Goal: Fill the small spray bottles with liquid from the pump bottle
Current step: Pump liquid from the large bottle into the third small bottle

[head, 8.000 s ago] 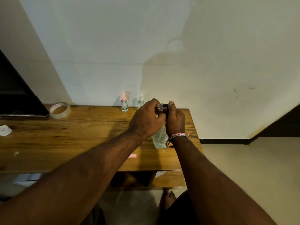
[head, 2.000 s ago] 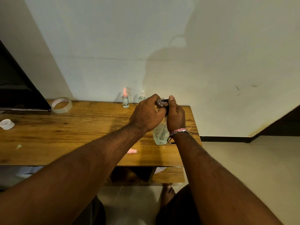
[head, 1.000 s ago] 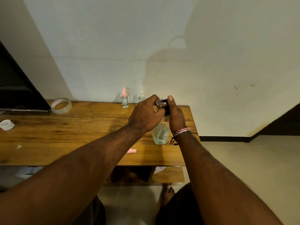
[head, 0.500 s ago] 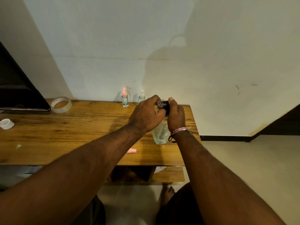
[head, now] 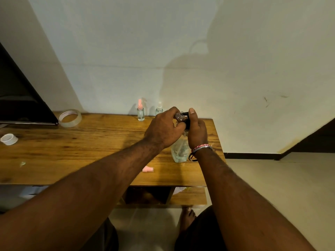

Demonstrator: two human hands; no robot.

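A clear pump bottle (head: 180, 151) with a black pump head stands near the right end of the wooden table (head: 72, 147). My right hand (head: 196, 132) grips the black pump head, thumb on top of it. My left hand (head: 164, 130) holds a small open spray bottle (head: 179, 115) with its threaded neck at the pump's nozzle; most of that bottle is hidden in my fingers. Two capped small spray bottles stand at the wall, one with a pink top (head: 140, 113), one with a clear top (head: 159, 109). A pink spray cap (head: 147, 169) lies on the table near the front edge.
A roll of clear tape (head: 70, 118) and a small white ring (head: 8, 139) lie at the table's left. A dark screen (head: 20, 98) leans at the far left. A lower shelf (head: 188, 196) sits under the table, and my bare foot (head: 187, 217) rests on the floor.
My right hand has bobbed slightly up and down on the pump head. My left hand keeps the small bottle at the nozzle; everything else has stayed in place.
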